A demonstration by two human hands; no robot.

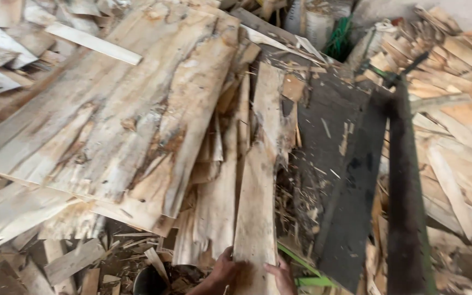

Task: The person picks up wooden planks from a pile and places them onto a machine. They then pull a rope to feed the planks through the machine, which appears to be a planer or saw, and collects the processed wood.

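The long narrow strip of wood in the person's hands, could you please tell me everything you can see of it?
The narrow wood strip is a thin, pale sheet of rough veneer with ragged edges and a few brown streaks. It runs lengthwise away from the person, lying over other veneer pieces beside a dark machine bed. The left hand and right hand grip its near end from either side.

Pale tan veneer strip (256,207), brown-streaked big veneer sheet (121,114), dark grey, dusty machine table (345,164) with a bright green edge, black blade bar (405,191).
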